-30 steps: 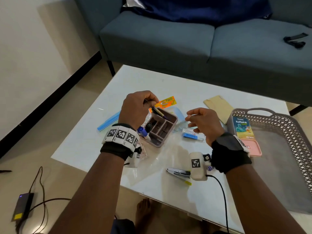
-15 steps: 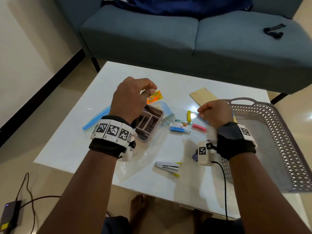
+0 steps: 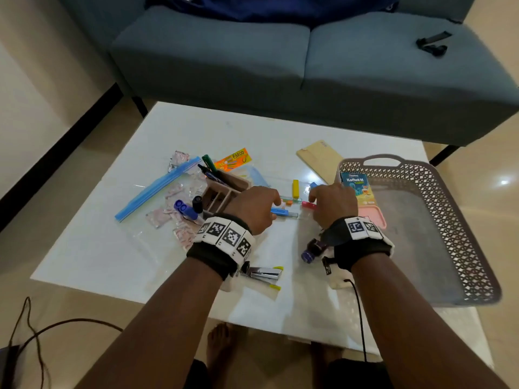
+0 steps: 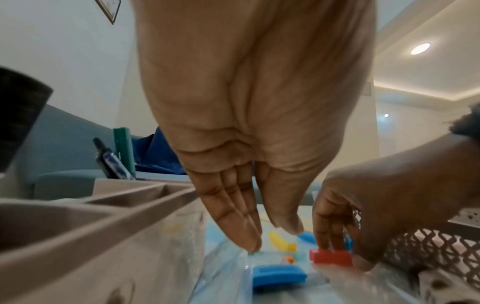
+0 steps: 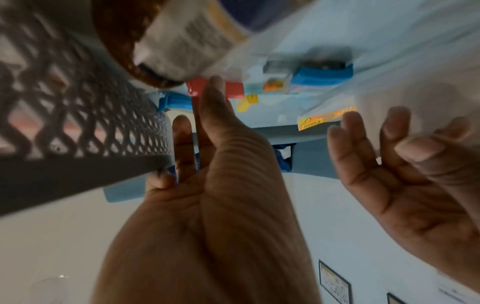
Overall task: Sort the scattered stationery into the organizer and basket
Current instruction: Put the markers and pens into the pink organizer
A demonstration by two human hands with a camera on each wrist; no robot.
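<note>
A brown compartment organizer (image 3: 243, 184) with a green marker (image 3: 208, 162) and dark pens stands left of centre on the white table. A grey lattice basket (image 3: 455, 220) at the right holds a teal box (image 3: 355, 183) and a pink case. Between them lie a blue piece (image 3: 280, 211), a red piece (image 3: 306, 204) and a yellow piece (image 3: 295, 188). My left hand (image 3: 273, 209) reaches down with straight fingers (image 4: 244, 236) just past the blue piece (image 4: 279, 274). My right hand (image 3: 316, 202) pinches the red piece (image 4: 331, 257), thumb (image 5: 215, 92) across it.
A blue zip bag (image 3: 157, 189) and small sachets lie left of the organizer. An orange price card (image 3: 234, 160) and a tan envelope (image 3: 317, 158) lie further back. A stapler (image 3: 265, 273) and a purple-capped bottle (image 3: 310, 251) sit near the front edge. A grey sofa (image 3: 309, 66) stands behind.
My left hand left the organizer and came down to the right, over the small pieces. My right hand dropped onto the red piece. The pens now stand in the organizer.
</note>
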